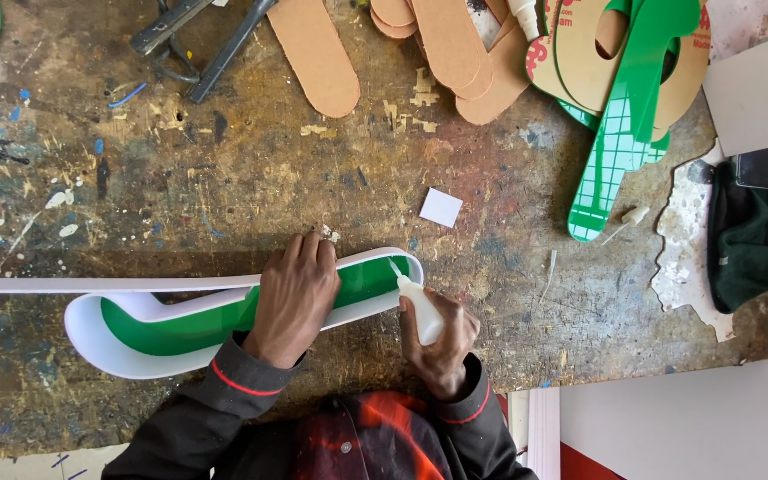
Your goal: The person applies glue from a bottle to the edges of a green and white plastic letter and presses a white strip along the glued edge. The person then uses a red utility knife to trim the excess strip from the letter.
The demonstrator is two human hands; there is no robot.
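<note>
A person's left hand presses flat, fingers spread, on one green-faced channel letter whose long axis runs left to right across the paint-stained workbench; the right hand, nearer the letter's curved right end, grips one small white glue bottle, nozzle touching the white rim

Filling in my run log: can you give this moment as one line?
left hand: presses on green letter piece | right hand: holds glue bottle, tip at white rim strip | surface: paint-stained workbench
</note>
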